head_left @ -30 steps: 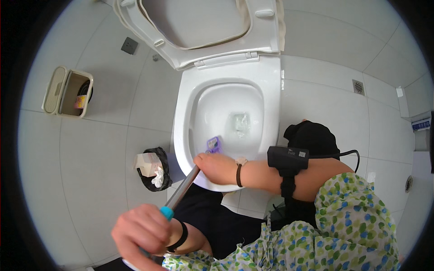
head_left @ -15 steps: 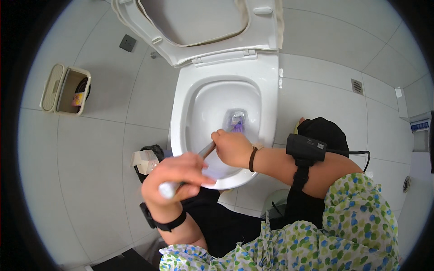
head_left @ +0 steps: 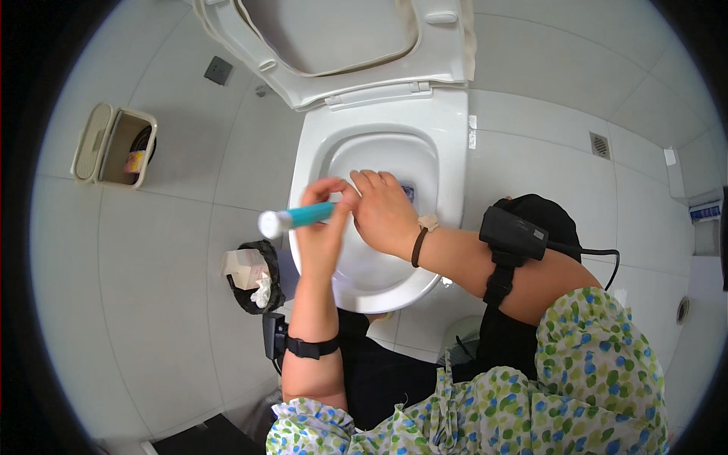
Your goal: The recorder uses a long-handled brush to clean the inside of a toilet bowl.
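Note:
Over the left side of the toilet bowl [head_left: 370, 288], my left hand [head_left: 322, 227] closes round the teal handle of a long toilet brush [head_left: 309, 214]. The handle's white end cap sticks out to the left. My right hand [head_left: 387, 214] is just beside it, above the bowl, its fingers curled where the brush's shaft runs; the shaft itself is hidden there. A small patch of purple [head_left: 409, 192] shows in the bowl's water behind my right hand. Whether it is the brush head I cannot tell.
Raised against the back are the toilet seat and lid [head_left: 379, 80]. Left of the toilet stands a black-lined waste bin [head_left: 274, 284] with a carton and tissue. An open beige box [head_left: 152, 121] is farther left. A floor drain [head_left: 599, 145] lies at right.
My left hand has moved up and away to the bowl's left side, closer to my right hand. The teal handle now shows, lying more level. Less purple is visible in the bowl.

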Demonstrator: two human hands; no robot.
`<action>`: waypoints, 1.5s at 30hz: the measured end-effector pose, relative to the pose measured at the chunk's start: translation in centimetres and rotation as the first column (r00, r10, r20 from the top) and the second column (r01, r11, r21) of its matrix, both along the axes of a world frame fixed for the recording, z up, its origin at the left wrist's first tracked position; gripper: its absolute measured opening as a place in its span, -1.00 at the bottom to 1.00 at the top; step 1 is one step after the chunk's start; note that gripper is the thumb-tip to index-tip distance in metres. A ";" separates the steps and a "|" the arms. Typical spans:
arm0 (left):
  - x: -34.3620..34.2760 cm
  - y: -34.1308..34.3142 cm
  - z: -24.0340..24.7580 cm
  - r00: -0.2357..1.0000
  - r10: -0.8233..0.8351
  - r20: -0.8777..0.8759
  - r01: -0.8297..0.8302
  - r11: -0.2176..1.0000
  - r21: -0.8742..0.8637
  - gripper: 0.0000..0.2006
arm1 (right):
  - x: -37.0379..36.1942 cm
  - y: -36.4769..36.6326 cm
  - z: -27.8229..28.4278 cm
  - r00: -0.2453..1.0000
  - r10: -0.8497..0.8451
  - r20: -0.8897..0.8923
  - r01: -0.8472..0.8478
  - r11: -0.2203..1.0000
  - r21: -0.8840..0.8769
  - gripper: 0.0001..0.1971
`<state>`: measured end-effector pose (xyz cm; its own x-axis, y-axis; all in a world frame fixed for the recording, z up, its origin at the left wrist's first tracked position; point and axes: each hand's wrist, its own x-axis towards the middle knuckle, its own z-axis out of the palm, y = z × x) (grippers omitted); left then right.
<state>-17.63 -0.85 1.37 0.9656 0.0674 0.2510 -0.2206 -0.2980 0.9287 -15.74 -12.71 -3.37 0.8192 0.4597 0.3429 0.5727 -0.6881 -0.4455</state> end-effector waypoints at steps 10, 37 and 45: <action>-1.6 -2.2 -0.7 0.984 -0.064 -0.166 0.033 0.983 -0.183 -0.44 | -0.3 -0.2 1.5 0.981 -0.097 0.169 0.116 0.987 -0.108 -0.51; -1.6 -4.8 -3.0 0.996 0.052 -0.079 -0.066 0.979 -0.194 -0.32 | 0.1 1.3 -1.3 0.955 -0.209 0.209 0.247 0.952 -0.179 -0.45; -0.2 -4.9 -3.0 0.964 0.184 -0.192 -0.236 0.924 -0.302 -0.62 | 1.0 0.9 -0.6 0.968 -0.195 0.159 0.186 0.980 0.067 -0.39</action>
<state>-17.83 -5.78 -1.62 0.9455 0.3242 0.0290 -0.0293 -0.0037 0.9996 -14.76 -11.78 -3.99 0.8206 0.2789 0.4989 0.5013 -0.7704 -0.3938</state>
